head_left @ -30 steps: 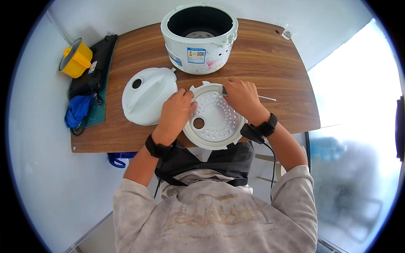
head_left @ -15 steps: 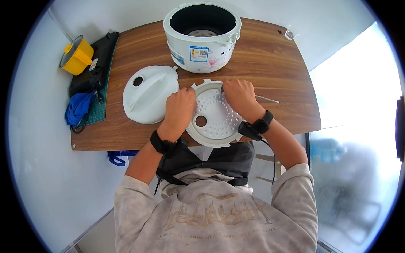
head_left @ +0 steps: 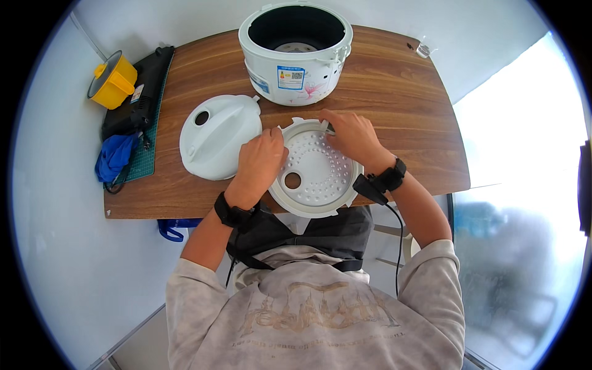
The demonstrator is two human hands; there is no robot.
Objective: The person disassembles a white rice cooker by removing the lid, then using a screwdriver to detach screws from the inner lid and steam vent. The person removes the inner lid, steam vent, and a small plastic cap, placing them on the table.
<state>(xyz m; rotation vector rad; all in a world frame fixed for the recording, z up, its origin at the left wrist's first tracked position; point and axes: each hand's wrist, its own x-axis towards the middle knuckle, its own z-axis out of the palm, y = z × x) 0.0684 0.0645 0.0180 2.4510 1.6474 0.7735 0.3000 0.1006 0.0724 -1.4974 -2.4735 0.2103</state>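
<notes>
A round white rice cooker inner lid [head_left: 317, 163], with a dimpled silvery plate and one round hole, lies tilted at the table's near edge, partly over my lap. My left hand [head_left: 262, 161] grips its left rim, fingers curled over the edge. At the upper right rim, my right hand [head_left: 354, 139] is closed round the edge by a small pale tab; its fingertips are partly hidden. Left of my left hand lies the white outer lid [head_left: 222, 139], with a round hole and a raised handle ridge.
The white rice cooker body [head_left: 296, 61] stands open at the back of the wooden table [head_left: 407, 105]. At the left are a yellow cup [head_left: 114, 80], a black device [head_left: 132, 102], a blue cloth [head_left: 116, 157] and a green mat [head_left: 148, 161]. A small clear item [head_left: 423, 50] sits far right.
My right hand has shifted slightly right and turned, its index finger stretching over the rim. The thin pale rod beside it no longer shows. The inner lid has tilted a little.
</notes>
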